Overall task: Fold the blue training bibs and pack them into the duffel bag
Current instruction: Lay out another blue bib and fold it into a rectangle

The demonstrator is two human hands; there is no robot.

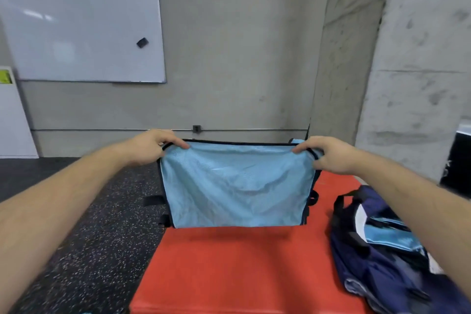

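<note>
red mat [229, 262], light-blue mesh bib [234, 183], wrinkled

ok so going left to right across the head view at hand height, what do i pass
left hand pinching the bib's top corner → blue bib held up spread out → right hand pinching the other top corner → duffel bag, lower down on the red mat

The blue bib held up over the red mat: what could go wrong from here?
The blue bib hangs from pinches of the left hand and right hand at its top corners; a slip could spoil the fold. Its left edge hangs near the edge of the red mat, beside the speckled floor; lowered carelessly, it might land there.
</note>
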